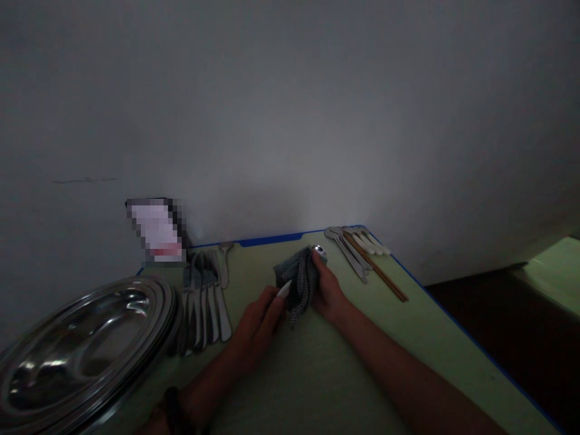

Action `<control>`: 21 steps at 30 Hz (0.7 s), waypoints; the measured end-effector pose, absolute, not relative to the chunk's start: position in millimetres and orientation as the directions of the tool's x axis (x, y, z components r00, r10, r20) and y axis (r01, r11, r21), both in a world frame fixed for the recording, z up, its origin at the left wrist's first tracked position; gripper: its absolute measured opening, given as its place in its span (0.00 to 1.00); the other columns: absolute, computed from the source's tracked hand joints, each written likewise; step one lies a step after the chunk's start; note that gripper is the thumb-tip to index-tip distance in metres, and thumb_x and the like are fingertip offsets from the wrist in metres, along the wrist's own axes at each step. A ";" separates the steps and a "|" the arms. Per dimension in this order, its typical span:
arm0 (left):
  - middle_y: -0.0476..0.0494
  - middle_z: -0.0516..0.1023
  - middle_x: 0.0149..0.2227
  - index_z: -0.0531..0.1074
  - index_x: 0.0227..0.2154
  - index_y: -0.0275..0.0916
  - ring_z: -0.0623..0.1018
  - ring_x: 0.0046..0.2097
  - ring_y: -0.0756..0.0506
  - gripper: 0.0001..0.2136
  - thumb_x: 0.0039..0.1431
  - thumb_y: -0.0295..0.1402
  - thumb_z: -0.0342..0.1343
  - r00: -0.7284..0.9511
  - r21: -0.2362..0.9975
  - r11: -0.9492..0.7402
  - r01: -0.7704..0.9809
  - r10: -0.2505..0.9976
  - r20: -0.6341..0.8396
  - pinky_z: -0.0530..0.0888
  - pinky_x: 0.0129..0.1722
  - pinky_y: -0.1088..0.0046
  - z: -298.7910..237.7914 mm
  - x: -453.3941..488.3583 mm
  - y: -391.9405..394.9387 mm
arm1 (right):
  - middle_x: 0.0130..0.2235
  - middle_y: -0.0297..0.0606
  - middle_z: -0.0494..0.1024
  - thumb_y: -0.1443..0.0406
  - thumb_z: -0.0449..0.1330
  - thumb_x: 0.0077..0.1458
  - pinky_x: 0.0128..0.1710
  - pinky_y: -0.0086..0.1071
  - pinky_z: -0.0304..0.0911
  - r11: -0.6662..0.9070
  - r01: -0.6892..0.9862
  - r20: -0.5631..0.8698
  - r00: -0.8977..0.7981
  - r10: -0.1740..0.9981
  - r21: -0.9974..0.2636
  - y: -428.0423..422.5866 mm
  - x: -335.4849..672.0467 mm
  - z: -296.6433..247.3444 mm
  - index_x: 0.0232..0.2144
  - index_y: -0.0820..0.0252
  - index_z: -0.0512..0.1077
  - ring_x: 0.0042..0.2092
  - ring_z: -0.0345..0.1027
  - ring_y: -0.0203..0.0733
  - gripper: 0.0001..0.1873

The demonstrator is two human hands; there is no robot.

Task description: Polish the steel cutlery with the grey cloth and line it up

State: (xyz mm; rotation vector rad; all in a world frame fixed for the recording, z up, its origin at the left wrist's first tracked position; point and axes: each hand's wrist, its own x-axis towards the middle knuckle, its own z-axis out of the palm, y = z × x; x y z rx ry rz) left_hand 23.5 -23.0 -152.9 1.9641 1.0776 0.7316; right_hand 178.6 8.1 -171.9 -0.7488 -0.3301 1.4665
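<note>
Over open tabletop (290, 380) inside the blue edge (272, 240), left hand (259, 317) pinches a white handle (284, 289), right hand (330, 293) clasps bunched cloth (299, 279)

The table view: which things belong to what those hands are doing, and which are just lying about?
Seemingly in the job:
cloth, in the right hand
pale handle, in the left hand

Lying about:
left cutlery and right cutlery, perhaps related
chopsticks
metal dishes
blurred device

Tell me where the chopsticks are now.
In the head view, the brown chopsticks lie on the right of the green table, beside metal cutlery, right of the right hand.
</note>
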 end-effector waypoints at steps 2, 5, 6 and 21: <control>0.55 0.64 0.22 0.63 0.30 0.39 0.66 0.25 0.51 0.14 0.63 0.41 0.38 0.486 0.831 -0.362 0.423 0.864 0.129 0.63 0.25 0.77 -153.5 23.1 -23.3 | 0.29 0.36 0.78 0.52 0.58 0.47 0.37 0.34 0.66 -0.051 -0.762 -0.223 0.124 0.967 -0.645 8.8 178.6 -173.2 0.29 0.59 0.70 0.36 0.72 0.42 0.16; 0.54 0.65 0.22 0.64 0.31 0.39 0.66 0.25 0.51 0.13 0.63 0.40 0.39 0.500 0.819 -0.385 0.426 0.855 0.141 0.63 0.25 0.77 -153.3 22.5 -23.8 | 0.29 0.36 0.78 0.52 0.58 0.48 0.37 0.34 0.66 -0.049 -0.767 -0.235 0.134 0.963 -0.640 9.9 178.2 -174.1 0.29 0.59 0.70 0.36 0.72 0.41 0.15; 0.54 0.65 0.22 0.64 0.31 0.39 0.66 0.25 0.50 0.13 0.63 0.40 0.39 0.500 0.817 -0.388 0.427 0.854 0.144 0.63 0.25 0.77 -152.8 22.4 -24.1 | 0.29 0.36 0.78 0.53 0.58 0.48 0.37 0.34 0.66 -0.055 -0.774 -0.243 0.130 0.961 -0.631 10.0 178.0 -174.0 0.29 0.59 0.70 0.36 0.72 0.41 0.15; 0.53 0.67 0.24 0.64 0.32 0.38 0.68 0.26 0.50 0.13 0.63 0.39 0.38 0.514 0.796 -0.403 0.452 0.847 0.137 0.63 0.26 0.77 -148.5 22.1 -24.7 | 0.29 0.36 0.78 0.56 0.57 0.50 0.38 0.33 0.66 -0.075 -0.805 -0.253 0.095 0.963 -0.589 11.3 179.0 -174.8 0.29 0.61 0.71 0.36 0.72 0.40 0.13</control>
